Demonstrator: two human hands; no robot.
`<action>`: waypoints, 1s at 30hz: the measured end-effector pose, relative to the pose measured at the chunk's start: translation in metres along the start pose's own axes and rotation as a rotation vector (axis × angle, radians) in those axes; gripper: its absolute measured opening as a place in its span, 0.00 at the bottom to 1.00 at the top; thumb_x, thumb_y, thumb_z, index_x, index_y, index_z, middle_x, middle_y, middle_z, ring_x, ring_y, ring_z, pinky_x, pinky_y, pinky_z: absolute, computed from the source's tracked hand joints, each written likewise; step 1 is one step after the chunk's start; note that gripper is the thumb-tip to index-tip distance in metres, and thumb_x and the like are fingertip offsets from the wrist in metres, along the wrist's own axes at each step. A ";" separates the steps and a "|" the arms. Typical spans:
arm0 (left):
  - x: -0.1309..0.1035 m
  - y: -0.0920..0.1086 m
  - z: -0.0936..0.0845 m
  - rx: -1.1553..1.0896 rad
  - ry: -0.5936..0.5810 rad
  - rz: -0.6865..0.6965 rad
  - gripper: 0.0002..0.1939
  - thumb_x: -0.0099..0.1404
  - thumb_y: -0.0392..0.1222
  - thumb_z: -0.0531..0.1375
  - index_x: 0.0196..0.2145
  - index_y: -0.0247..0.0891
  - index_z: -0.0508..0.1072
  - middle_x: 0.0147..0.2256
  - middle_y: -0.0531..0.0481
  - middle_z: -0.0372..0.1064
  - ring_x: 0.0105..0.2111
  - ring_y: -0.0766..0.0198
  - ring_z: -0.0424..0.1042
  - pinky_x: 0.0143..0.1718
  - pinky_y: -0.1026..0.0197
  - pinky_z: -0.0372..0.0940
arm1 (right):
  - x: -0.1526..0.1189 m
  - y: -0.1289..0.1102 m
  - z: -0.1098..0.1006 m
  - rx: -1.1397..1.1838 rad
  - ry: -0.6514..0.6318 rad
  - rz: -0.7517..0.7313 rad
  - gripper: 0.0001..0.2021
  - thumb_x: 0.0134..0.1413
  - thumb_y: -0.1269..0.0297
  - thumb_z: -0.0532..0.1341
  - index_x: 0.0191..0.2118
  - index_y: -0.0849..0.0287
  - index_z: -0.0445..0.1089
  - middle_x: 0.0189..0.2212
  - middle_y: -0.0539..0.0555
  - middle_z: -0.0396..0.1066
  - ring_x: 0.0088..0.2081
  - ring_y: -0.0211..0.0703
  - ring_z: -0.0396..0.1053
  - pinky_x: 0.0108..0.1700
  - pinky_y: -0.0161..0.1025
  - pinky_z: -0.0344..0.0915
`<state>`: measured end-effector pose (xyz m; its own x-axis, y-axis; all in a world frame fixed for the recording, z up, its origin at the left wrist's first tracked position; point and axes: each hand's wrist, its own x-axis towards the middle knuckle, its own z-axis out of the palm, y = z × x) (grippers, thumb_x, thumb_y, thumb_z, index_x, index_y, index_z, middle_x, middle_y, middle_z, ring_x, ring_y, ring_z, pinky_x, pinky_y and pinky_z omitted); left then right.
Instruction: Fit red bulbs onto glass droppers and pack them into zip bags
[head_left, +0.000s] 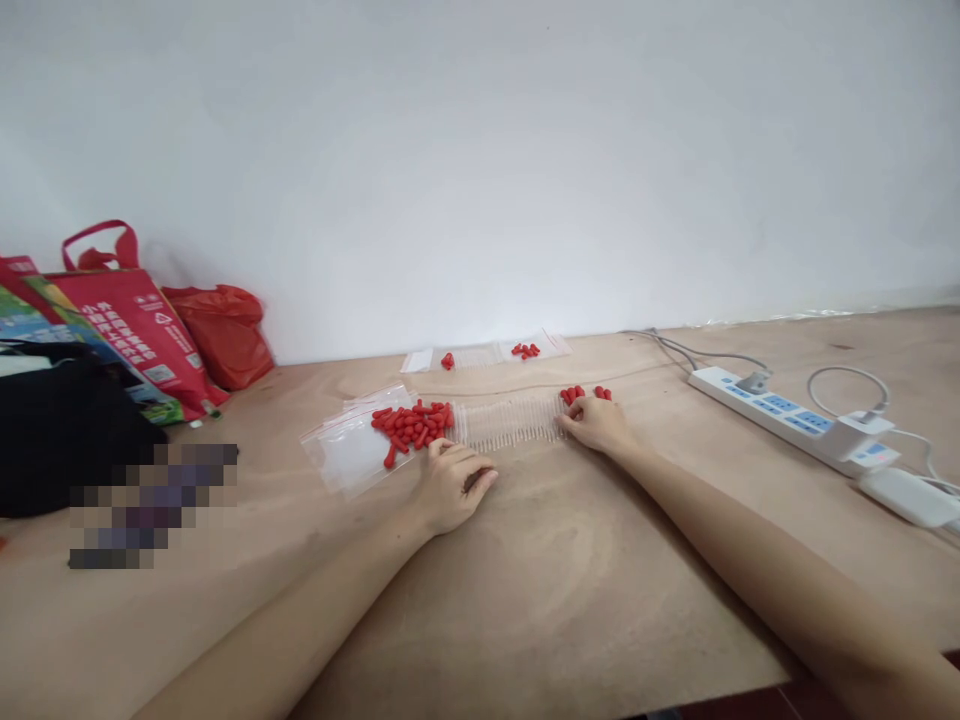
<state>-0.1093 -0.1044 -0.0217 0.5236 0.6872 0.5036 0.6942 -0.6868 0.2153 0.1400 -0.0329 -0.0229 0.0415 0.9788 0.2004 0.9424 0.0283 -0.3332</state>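
Observation:
A row of thin clear tubes (510, 424) lies side by side on the wooden table. At its left end a pile of red rubber bulbs (411, 428) rests partly on clear zip bags (341, 450). My left hand (454, 487) is just in front of the pile, its fingers loosely bent and the thumb apart, with nothing visible in it. At the row's right end my right hand (598, 424) has its fingertips drawn together against the last tubes; what lies between them is hidden. Just behind that hand are several more red bulbs (572, 394), some seemingly at the tube ends.
Against the wall lies a clear bag (480, 356) with tubes and a few red bulbs. On the right are a white power strip (780, 410) with a plugged-in charger (859, 432) and cables. Red shopping bags (142, 330) and a black bag (67, 430) stand left, near a pixelated object (154, 508).

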 end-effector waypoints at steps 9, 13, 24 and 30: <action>0.001 0.002 -0.001 0.001 0.000 -0.008 0.07 0.60 0.40 0.54 0.29 0.40 0.71 0.26 0.53 0.72 0.28 0.64 0.67 0.41 0.54 0.49 | 0.003 -0.006 -0.001 0.024 -0.101 0.084 0.14 0.46 0.55 0.55 0.27 0.57 0.73 0.30 0.56 0.71 0.37 0.47 0.67 0.37 0.39 0.58; 0.000 0.001 0.000 0.083 0.068 -0.061 0.07 0.60 0.40 0.54 0.28 0.40 0.71 0.27 0.52 0.71 0.31 0.61 0.66 0.41 0.52 0.48 | 0.002 -0.009 -0.005 0.007 -0.132 0.124 0.13 0.45 0.58 0.54 0.24 0.59 0.72 0.28 0.57 0.71 0.35 0.47 0.67 0.36 0.40 0.58; 0.014 -0.038 -0.015 0.448 0.231 -0.372 0.06 0.55 0.43 0.57 0.31 0.40 0.70 0.34 0.46 0.68 0.37 0.52 0.63 0.40 0.50 0.50 | 0.000 -0.010 -0.004 0.120 -0.044 0.136 0.11 0.44 0.60 0.53 0.20 0.57 0.68 0.21 0.53 0.69 0.33 0.45 0.68 0.40 0.41 0.57; 0.025 -0.058 -0.019 0.484 0.127 -0.465 0.08 0.57 0.45 0.55 0.33 0.41 0.70 0.36 0.45 0.68 0.38 0.51 0.63 0.39 0.49 0.50 | -0.013 -0.014 0.002 0.221 0.116 -0.098 0.08 0.45 0.63 0.54 0.21 0.58 0.64 0.22 0.50 0.68 0.31 0.40 0.66 0.46 0.40 0.55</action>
<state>-0.1462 -0.0517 -0.0057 0.0760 0.8317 0.5500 0.9911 -0.1233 0.0495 0.1260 -0.0453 -0.0225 0.0035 0.9397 0.3420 0.8489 0.1779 -0.4977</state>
